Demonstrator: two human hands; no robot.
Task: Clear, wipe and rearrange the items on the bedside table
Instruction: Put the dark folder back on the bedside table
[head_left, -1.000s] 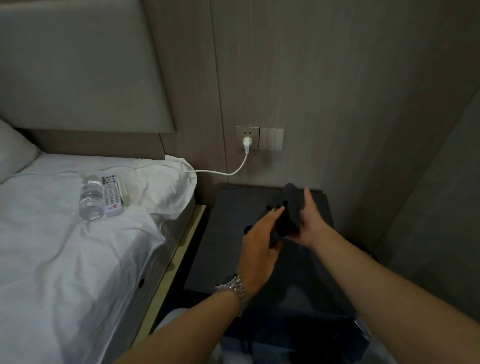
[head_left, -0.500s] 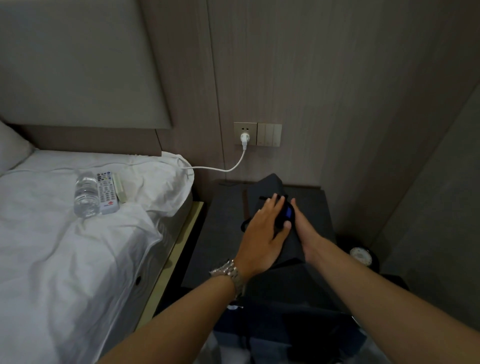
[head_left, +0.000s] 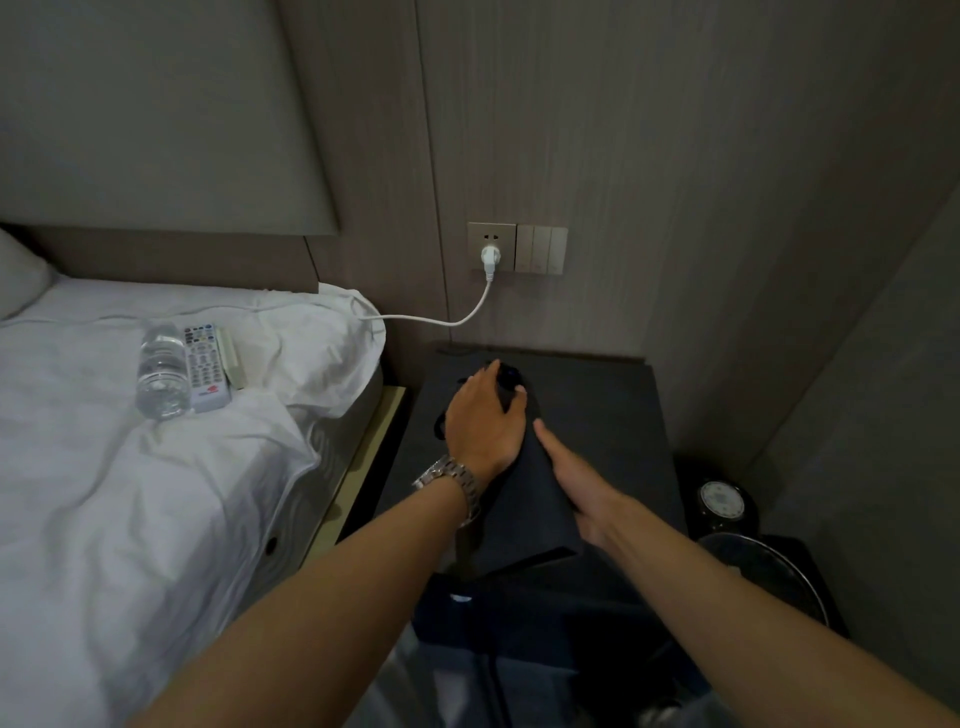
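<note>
A dark cloth (head_left: 524, 499) lies stretched lengthwise on the dark bedside table (head_left: 613, 415). My left hand (head_left: 483, 426), with a metal watch on its wrist, presses palm-down on the cloth's far end, fingers spread. A small black and blue part shows under its fingertips. My right hand (head_left: 576, 483) runs along the cloth's near right edge and holds it; its thumb is hidden. A water bottle (head_left: 161, 374), a white remote (head_left: 205, 369) and a pale flat item (head_left: 231, 358) lie together on the bed.
The white-sheeted bed (head_left: 104, 519) sits left of the table. A white cable (head_left: 457, 319) runs from a wall plug (head_left: 489, 257) to the bed. A black object with a round white top (head_left: 722, 501) and a round dark container (head_left: 769, 577) stand right of the table.
The cloth was held up between both hands; it now lies spread on the table. My left hand has slid toward the wall on it, and my right hand has moved back toward me.
</note>
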